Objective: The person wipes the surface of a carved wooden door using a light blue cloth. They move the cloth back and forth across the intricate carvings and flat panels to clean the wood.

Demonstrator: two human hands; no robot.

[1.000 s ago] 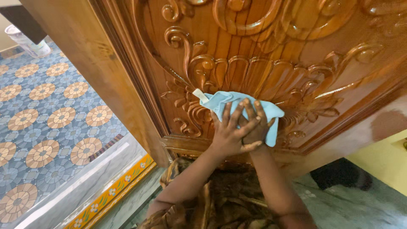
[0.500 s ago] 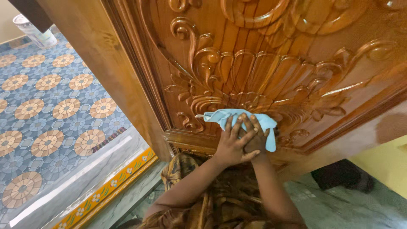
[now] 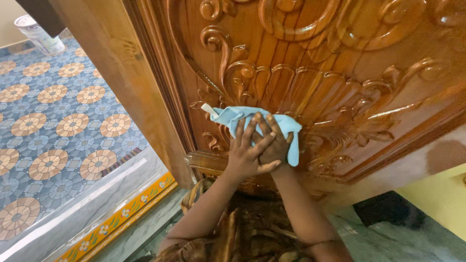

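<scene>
A light blue cloth [image 3: 233, 116] is pressed against the carved scrollwork of a glossy brown wooden door [image 3: 315, 58]. My right hand [image 3: 276, 145] lies on the cloth and grips it against the carving. My left hand [image 3: 245, 153] rests on top of the right one, fingers spread over it and touching the cloth's lower edge. Both forearms reach up from the bottom of the view, over a brown patterned garment.
The door's plain wooden edge [image 3: 116, 63] runs down the left. Beyond it lies a blue floor with round orange tile patterns [image 3: 58, 126], a yellow flowered border strip [image 3: 121, 218] and a white bucket [image 3: 36, 34] at top left. A yellow wall [image 3: 437, 194] shows at right.
Both hands and the cloth have slid down and slightly left across the carving, and the view has moved closer to the door.
</scene>
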